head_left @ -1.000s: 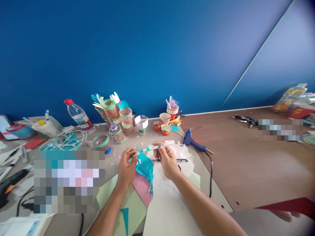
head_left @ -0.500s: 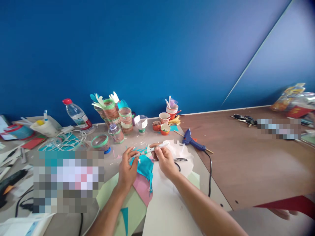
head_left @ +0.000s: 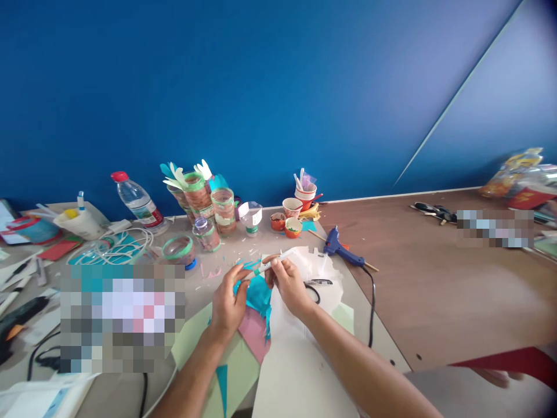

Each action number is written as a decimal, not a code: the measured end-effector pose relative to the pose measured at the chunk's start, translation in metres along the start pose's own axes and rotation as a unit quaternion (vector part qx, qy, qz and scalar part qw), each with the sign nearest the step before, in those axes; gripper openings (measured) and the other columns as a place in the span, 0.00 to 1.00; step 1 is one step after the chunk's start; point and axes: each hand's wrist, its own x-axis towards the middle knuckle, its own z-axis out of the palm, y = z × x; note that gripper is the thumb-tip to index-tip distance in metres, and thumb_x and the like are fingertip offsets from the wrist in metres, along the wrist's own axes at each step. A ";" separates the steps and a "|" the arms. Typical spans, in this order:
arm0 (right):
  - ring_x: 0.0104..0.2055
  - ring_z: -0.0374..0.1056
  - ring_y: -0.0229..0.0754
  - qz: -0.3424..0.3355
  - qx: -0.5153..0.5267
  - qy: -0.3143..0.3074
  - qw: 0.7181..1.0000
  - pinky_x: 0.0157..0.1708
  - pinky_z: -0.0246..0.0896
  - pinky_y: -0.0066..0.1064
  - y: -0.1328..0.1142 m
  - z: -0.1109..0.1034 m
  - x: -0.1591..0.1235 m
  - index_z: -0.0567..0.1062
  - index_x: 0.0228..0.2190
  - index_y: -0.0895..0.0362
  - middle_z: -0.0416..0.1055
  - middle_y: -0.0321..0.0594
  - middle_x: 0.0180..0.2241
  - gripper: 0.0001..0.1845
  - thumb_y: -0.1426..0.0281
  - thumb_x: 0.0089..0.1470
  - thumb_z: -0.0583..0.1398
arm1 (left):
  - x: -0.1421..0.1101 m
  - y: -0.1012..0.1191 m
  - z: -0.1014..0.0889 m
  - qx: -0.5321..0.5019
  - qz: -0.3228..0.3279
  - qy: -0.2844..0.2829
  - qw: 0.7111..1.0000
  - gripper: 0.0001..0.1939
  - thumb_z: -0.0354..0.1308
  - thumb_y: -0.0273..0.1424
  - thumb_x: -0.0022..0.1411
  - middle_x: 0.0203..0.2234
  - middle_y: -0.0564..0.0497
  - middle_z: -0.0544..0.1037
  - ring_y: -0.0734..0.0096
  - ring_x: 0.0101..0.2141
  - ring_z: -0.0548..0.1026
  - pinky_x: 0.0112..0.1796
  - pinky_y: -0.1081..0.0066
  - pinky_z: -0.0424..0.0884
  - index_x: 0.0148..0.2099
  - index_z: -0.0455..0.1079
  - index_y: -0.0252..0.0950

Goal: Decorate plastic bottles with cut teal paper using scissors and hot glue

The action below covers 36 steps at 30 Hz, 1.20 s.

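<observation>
Both hands hold a slim white marker-like pen (head_left: 261, 269) with a green band, tilted up to the right above the table. My left hand (head_left: 230, 299) pinches its lower left end between thumb and fingers. Closed round the upper right part is my right hand (head_left: 290, 285). Beneath them lies a crumpled, fringed piece of blue paper (head_left: 260, 295), partly over pink paper (head_left: 256, 335). A white sheet (head_left: 300, 371) extends under my right forearm. Beside my right wrist rests a thin black item (head_left: 321, 282) whose kind I cannot make out.
A blue glue gun (head_left: 346, 253) with a black cord lies to the right. Behind stand wrapped jars (head_left: 223, 215), a cut bottle piece (head_left: 250, 220), small paper cups (head_left: 293, 227) and a red-capped bottle (head_left: 141, 203). Coiled white cable (head_left: 126, 247) lies left. Another person's hand (head_left: 494, 377) shows lower right.
My hands have moved slightly closer together along the pen, and it has turned a little. The view has shifted very slightly; the things on the table stay in place.
</observation>
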 end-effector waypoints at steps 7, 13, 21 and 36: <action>0.16 0.57 0.33 0.007 0.000 0.006 1.000 0.19 0.49 0.27 0.001 0.003 -0.003 0.69 0.32 0.57 0.62 0.28 0.14 0.22 0.49 0.54 0.56 | -0.001 0.002 -0.001 0.055 0.083 0.033 0.994 0.12 0.55 0.34 0.62 0.39 0.43 0.80 0.61 0.40 0.79 0.42 0.62 0.75 0.48 0.68 0.38; 0.15 0.57 0.34 0.021 0.010 0.023 0.999 0.18 0.50 0.27 0.008 0.007 -0.001 0.68 0.30 0.57 0.62 0.28 0.13 0.21 0.50 0.54 0.56 | -0.001 -0.001 0.001 0.067 0.076 0.034 0.994 0.13 0.55 0.37 0.62 0.38 0.43 0.80 0.60 0.40 0.79 0.43 0.60 0.75 0.48 0.69 0.38; 0.18 0.58 0.33 0.029 0.162 0.088 0.982 0.19 0.52 0.27 -0.008 -0.015 0.019 0.74 0.31 0.58 0.64 0.30 0.16 0.18 0.56 0.48 0.63 | 0.008 -0.004 0.003 0.009 0.059 0.029 0.998 0.25 0.55 0.37 0.62 0.50 0.37 0.73 0.58 0.46 0.75 0.45 0.59 0.72 0.59 0.57 0.36; 0.39 0.71 0.45 -0.041 -0.262 0.076 0.961 0.44 0.64 0.42 0.023 -0.053 0.040 0.67 0.55 0.55 0.74 0.44 0.42 0.33 0.73 0.45 0.59 | 0.016 -0.010 -0.008 0.142 0.062 0.117 0.981 0.13 0.52 0.31 0.63 0.45 0.40 0.72 0.58 0.49 0.69 0.51 0.56 0.66 0.50 0.65 0.36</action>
